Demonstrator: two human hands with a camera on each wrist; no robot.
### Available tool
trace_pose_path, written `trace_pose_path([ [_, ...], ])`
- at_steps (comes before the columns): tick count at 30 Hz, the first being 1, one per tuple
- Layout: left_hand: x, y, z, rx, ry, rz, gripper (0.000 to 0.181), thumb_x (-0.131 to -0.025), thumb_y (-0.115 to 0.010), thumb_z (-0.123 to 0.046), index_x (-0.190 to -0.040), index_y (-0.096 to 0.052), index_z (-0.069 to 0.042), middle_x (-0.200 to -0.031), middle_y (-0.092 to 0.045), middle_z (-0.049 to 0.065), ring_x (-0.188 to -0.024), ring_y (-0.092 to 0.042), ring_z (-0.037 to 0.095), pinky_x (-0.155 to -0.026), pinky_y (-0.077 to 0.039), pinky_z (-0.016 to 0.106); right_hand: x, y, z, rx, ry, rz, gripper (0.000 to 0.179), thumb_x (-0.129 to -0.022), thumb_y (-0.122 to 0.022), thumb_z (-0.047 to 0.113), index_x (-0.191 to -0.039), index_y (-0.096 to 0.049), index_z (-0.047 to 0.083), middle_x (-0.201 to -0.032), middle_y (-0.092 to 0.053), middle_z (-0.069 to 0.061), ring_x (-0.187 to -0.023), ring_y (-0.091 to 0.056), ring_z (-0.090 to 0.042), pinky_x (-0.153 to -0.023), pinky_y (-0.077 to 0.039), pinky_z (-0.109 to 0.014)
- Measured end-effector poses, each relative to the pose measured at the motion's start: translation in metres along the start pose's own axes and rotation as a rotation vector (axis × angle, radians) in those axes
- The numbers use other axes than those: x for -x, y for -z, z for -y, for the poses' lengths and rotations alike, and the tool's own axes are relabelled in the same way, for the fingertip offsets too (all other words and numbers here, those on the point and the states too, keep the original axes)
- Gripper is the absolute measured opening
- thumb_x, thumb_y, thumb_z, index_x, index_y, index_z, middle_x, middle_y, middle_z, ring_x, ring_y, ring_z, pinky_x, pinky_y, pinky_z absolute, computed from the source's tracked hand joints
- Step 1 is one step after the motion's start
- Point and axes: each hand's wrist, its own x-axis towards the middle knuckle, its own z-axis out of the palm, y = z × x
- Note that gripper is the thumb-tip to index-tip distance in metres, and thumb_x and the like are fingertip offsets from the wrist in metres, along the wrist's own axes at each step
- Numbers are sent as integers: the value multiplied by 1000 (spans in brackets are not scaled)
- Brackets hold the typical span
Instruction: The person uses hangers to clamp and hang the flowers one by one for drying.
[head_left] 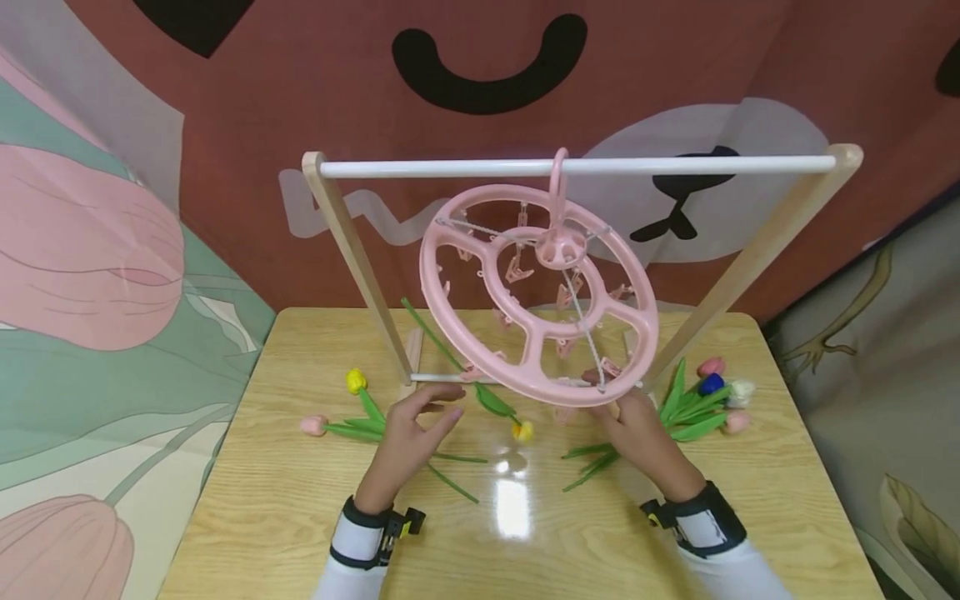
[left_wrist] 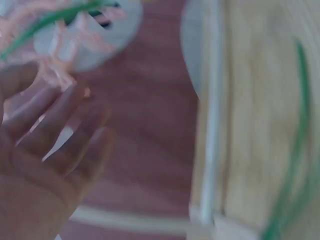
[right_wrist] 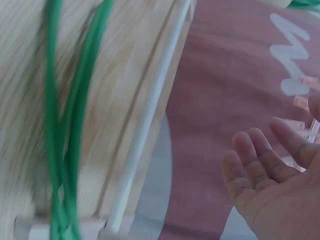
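Note:
A pink round clip hanger (head_left: 525,367) hangs tilted by its hook from the white bar of a wooden rack, with small pink clips around its rings. At its front left, a yellow tulip (head_left: 522,431) hangs slantwise by its green stem, which crosses a clip. Just left of that tulip is my left hand (head_left: 415,425), its fingers apart and nothing between them. My right hand (head_left: 637,429) reaches under the hanger's front right rim, near a clip (head_left: 611,367). The rim partly hides its fingertips; in the right wrist view its fingers (right_wrist: 255,155) look loosely bent.
A yellow tulip (head_left: 356,382) and a pink tulip (head_left: 313,425) lie on the wooden table (head_left: 525,550) at the left. On the right lies a bunch with pink, white and blue tulips (head_left: 711,384). The rack's wooden posts (head_left: 360,258) stand either side; a printed cloth hangs behind.

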Motion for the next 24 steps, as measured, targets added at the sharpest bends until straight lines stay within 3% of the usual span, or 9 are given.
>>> trace_pose_path([
  [3,12,14,12,-189,91,140,32,-88,-70,-11,-120,-66,-12,-122,-67,3,-116,-59,20,-92,-56,51,7,7,-10,65,-23,5,42,-96,-61,22,-134,-53,5,-134,-56,-23,-127,-46,-41,-100,-42,-65],
  [6,25,25,25,-418,143,254,45,-81,-70,1,-124,-65,-11,-130,-63,7,-123,-52,26,-100,-50,51,12,12,-17,92,-49,21,51,-98,-58,27,-146,-43,17,-148,-43,-20,-135,-37,-40,-103,-39,-66],
  [9,35,30,36,-685,94,293,51,-73,-72,10,-121,-66,-8,-133,-61,13,-124,-50,39,-103,-44,62,13,15,-19,89,-58,29,58,-98,-57,30,-151,-33,28,-156,-35,-15,-139,-32,-38,-104,-39,-66],
  [12,43,31,45,-869,18,266,48,-69,-75,13,-112,-70,-9,-130,-63,17,-120,-49,48,-98,-41,72,14,15,-21,98,-50,20,58,-98,-57,28,-151,-33,29,-154,-36,-15,-134,-39,-37,-96,-48,-64],
  [15,46,30,52,-920,-31,238,39,-69,-75,13,-102,-73,-9,-122,-66,18,-116,-53,47,-96,-45,70,13,13,-23,102,-29,15,57,-98,-58,25,-151,-35,26,-151,-40,-19,-126,-47,-38,-85,-54,-61],
  [20,49,27,63,-946,-112,193,26,-71,-74,13,-89,-74,-6,-103,-69,15,-103,-59,37,-90,-53,55,13,12,-23,107,-17,18,56,-98,-58,24,-150,-36,25,-149,-41,-21,-123,-49,-37,-86,-53,-61],
  [24,51,27,69,-983,-129,183,22,-71,-75,11,-84,-73,-7,-91,-66,11,-90,-58,31,-76,-55,47,13,13,-23,111,-11,26,56,-98,-59,24,-149,-38,22,-148,-42,-22,-123,-49,-38,-87,-52,-62],
])
